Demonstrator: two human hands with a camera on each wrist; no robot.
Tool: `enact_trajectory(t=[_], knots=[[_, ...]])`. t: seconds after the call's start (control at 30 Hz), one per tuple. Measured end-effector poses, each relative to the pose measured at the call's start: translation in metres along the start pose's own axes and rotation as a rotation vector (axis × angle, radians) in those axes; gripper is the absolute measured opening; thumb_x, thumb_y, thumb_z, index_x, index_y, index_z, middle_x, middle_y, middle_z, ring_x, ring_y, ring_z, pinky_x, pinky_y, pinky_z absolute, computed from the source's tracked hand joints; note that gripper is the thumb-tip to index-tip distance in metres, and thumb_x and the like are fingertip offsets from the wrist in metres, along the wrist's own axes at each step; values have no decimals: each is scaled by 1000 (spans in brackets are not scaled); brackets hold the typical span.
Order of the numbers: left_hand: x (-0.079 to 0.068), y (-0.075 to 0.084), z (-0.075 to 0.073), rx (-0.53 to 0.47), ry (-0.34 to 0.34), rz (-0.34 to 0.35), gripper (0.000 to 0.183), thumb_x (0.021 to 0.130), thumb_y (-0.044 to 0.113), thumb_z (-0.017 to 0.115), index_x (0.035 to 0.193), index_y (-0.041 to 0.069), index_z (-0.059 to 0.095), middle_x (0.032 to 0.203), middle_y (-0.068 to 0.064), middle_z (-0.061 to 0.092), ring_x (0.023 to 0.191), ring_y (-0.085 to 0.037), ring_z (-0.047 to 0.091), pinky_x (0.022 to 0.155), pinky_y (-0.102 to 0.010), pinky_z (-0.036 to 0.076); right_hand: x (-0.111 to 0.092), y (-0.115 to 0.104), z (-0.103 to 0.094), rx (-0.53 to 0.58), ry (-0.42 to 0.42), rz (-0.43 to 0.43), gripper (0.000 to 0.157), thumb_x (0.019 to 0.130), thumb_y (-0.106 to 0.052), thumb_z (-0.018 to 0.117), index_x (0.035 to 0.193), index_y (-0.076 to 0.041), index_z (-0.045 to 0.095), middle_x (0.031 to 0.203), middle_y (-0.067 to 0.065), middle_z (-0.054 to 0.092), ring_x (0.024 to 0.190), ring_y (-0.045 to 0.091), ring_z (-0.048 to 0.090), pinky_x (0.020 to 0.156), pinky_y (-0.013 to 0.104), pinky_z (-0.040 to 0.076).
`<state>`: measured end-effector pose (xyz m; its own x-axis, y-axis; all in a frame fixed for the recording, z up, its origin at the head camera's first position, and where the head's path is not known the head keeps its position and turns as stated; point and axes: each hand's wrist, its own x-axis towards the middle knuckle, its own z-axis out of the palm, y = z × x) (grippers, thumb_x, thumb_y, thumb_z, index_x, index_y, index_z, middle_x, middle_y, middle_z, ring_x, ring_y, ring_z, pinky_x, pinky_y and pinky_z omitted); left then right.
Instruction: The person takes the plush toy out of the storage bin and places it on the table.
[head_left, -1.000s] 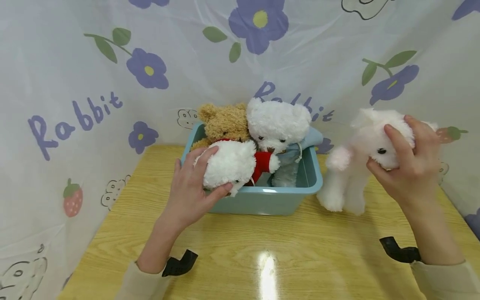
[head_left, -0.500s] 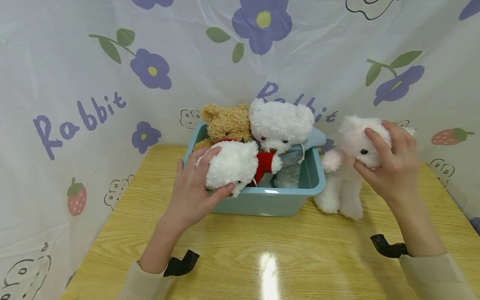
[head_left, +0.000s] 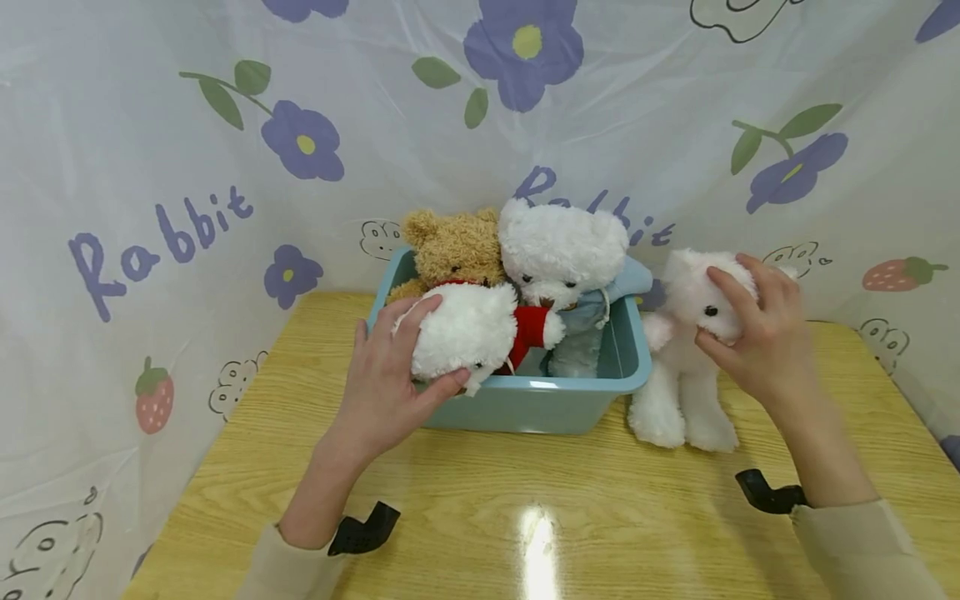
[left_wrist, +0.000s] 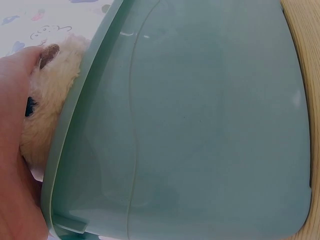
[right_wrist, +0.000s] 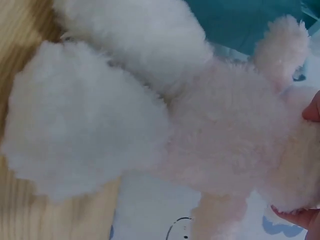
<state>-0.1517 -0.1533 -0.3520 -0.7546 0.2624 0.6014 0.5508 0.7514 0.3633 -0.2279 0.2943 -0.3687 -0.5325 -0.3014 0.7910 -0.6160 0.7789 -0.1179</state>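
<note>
My left hand [head_left: 386, 375] grips the head of a white plush bear in a red top [head_left: 465, 329], which leans over the front rim of a blue-green plastic bin [head_left: 525, 408]. Behind it in the bin are a brown teddy bear [head_left: 453, 246] and a white bear in a blue hooded top [head_left: 562, 242]. To the right of the bin, my right hand [head_left: 765, 333] holds a pale pinkish-white plush toy [head_left: 678, 358] by the head. Its legs hang down to the table beside the bin. In the right wrist view its fluffy body [right_wrist: 215, 130] fills the middle.
The wooden table [head_left: 450, 517] runs in front of the bin. A patterned cloth [head_left: 405, 150] with purple flowers and lettering hangs behind and at the sides. Black wrist mounts [head_left: 365, 529] sit on both wrists.
My right hand has moved left and down with the pinkish-white plush toy, bringing it close beside the bin. My left hand stays on the bear in red.
</note>
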Motion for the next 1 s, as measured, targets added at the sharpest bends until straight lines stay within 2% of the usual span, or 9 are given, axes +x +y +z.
enact_trajectory(t=[0.13, 0.33, 0.43, 0.57, 0.77, 1.0], knots=[[0, 0, 1, -3, 0, 1, 85, 93, 78, 45, 155, 20, 39, 143, -16, 44, 132, -37, 45, 106, -79, 17, -6, 3, 6, -4, -29, -3, 67, 74, -23, 72, 138, -8, 58, 143, 29, 47, 126, 56, 44, 104, 67, 36], [0, 1, 1, -3, 5, 0, 85, 93, 79, 45, 155, 20, 39, 143, -16, 45, 131, -37, 46, 106, -78, 18, -14, 6, 12, -17, -74, -10, 74, 69, -17, 78, 140, -6, 57, 141, 31, 47, 120, 59, 44, 88, 70, 42], [0, 1, 1, 0, 12, 5, 85, 93, 78, 45, 154, 19, 39, 143, -17, 45, 131, -37, 46, 106, -77, 18, -17, 6, 14, -41, -91, 5, 75, 70, -15, 79, 141, -5, 55, 141, 32, 46, 120, 60, 44, 85, 70, 43], [0, 0, 1, 3, 24, 16, 85, 94, 78, 46, 154, 18, 40, 142, -18, 45, 130, -37, 46, 105, -76, 21, -19, 6, 19, -65, -136, 37, 79, 70, -11, 83, 142, -6, 52, 139, 33, 46, 120, 61, 43, 88, 71, 42], [0, -1, 2, 6, 21, 18, 84, 94, 78, 46, 154, 18, 41, 142, -18, 45, 129, -38, 46, 104, -74, 22, -20, 2, 24, -54, -207, 116, 83, 68, -1, 89, 142, -8, 50, 139, 31, 44, 122, 59, 40, 81, 72, 45], [0, -1, 2, 6, 20, 17, 84, 94, 78, 45, 154, 19, 41, 142, -17, 45, 129, -38, 46, 104, -75, 22, -17, -2, 25, -63, -278, 205, 82, 72, -4, 89, 143, -9, 49, 141, 30, 43, 122, 59, 39, 79, 72, 45]])
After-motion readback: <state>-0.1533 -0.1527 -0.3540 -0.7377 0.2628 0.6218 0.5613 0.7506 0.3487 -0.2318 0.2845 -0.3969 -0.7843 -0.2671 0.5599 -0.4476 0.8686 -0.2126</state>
